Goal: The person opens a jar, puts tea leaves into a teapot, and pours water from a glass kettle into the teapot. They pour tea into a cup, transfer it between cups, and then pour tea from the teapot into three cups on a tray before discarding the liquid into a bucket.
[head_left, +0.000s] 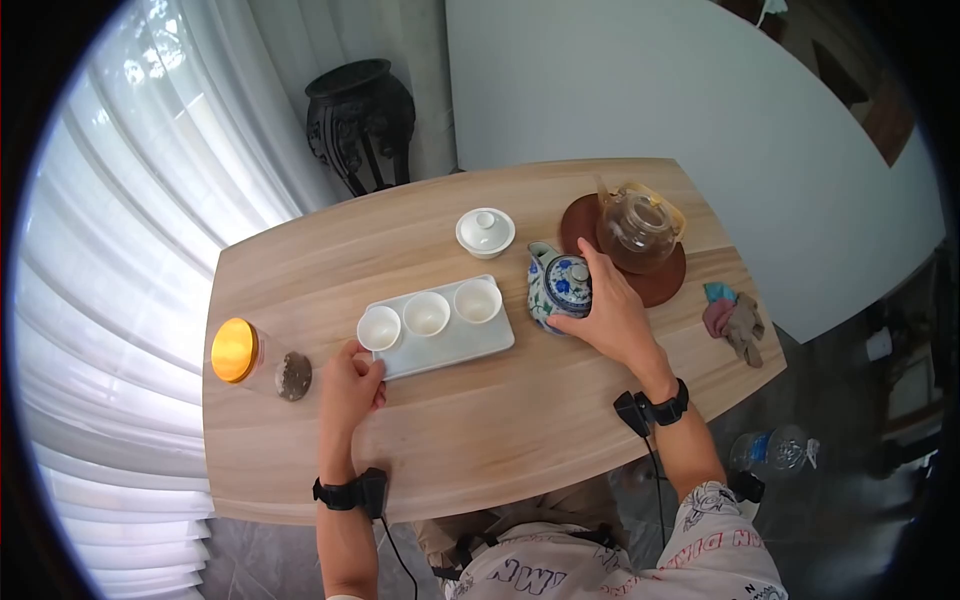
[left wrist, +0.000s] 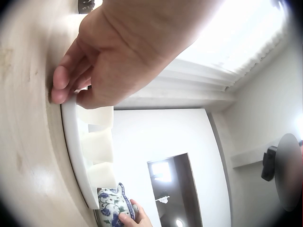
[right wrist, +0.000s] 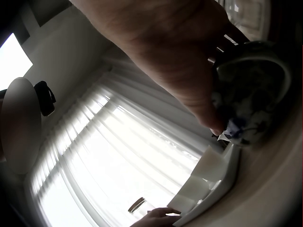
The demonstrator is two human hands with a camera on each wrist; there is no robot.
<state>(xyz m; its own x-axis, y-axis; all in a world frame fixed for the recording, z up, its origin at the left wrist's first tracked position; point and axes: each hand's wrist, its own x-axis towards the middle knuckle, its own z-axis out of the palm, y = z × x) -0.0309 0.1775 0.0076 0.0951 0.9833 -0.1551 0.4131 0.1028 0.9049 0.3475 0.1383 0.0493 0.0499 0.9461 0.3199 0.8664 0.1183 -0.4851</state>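
Observation:
My left hand [head_left: 350, 388] pinches the near-left corner of a white rectangular tray [head_left: 455, 355] between thumb and fingers. In a row on the tray stand three small white teacups [head_left: 427, 314]. The left wrist view shows the fingertips low at the tray's end, close against the tabletop. My right hand [head_left: 622, 318] grips a blue-and-white floral teapot [head_left: 543, 300] from its right side, thumb at the front and fingers round the back. The lid is on, and the spout points away to the back left. The right wrist view shows the teapot [right wrist: 251, 118] dark under the palm.
Behind the tray sits a white lidded gaiwan [head_left: 485, 232]. A glass kettle [head_left: 640, 230] rests on a round brown mat [head_left: 665, 290] at the back right. Crumpled cloths [head_left: 735, 322] lie rightmost. At left are a yellow-lidded jar [head_left: 234, 350] and a dark speckled lump [head_left: 294, 376].

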